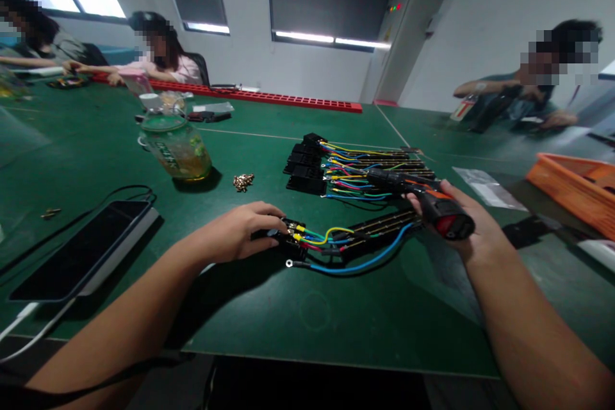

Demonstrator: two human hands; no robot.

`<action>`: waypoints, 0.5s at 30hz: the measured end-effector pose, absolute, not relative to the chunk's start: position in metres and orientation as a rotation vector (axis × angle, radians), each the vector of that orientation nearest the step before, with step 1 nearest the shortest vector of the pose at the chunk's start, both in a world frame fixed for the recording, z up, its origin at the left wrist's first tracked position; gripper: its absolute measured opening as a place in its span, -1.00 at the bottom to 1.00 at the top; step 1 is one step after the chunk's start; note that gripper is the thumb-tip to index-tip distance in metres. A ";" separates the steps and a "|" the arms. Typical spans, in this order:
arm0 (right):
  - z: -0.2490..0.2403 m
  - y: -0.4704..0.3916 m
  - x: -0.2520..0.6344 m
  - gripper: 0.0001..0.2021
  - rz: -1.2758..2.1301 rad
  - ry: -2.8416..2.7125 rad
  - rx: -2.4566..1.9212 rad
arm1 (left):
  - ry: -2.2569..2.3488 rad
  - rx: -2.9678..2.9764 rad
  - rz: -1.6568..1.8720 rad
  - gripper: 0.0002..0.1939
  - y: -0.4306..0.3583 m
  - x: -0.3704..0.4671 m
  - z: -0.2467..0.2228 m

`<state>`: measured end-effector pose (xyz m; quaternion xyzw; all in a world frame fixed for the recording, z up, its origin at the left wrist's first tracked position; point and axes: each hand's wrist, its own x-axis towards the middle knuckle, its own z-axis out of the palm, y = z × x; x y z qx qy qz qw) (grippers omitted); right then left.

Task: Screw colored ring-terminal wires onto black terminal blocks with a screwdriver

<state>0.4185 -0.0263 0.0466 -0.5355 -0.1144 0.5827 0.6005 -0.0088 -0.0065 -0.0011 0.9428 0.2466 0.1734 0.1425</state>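
My left hand is closed on the black terminal block at the near end of a wired assembly. Yellow, green, red and blue wires run from the block to a black strip. A loose blue wire with a ring lug curves along the near side. My right hand grips a black and orange power screwdriver, its nose pointing left over the row of finished-looking wired assemblies. Left of those assemblies lies a small pile of brass screws.
On the left are a phone with cables and a jar of drink. An orange basket and a clear bag are at right. Several people sit around the green table, beyond a red rail.
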 end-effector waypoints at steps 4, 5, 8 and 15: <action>0.048 -0.029 0.424 -0.54 1.330 -0.228 -1.194 | 0.732 2.718 0.495 -0.75 -0.007 -0.009 -0.002; 0.049 -0.030 0.424 -0.55 1.308 -0.224 -1.174 | 0.737 2.715 0.493 -0.75 -0.007 -0.010 -0.002; 0.052 -0.037 0.423 -0.61 1.265 -0.222 -1.144 | 0.744 2.706 0.485 -0.76 -0.007 -0.010 -0.002; 0.047 -0.064 0.417 -0.76 1.201 -0.341 -1.222 | 0.748 2.700 0.474 -0.75 -0.007 -0.009 -0.001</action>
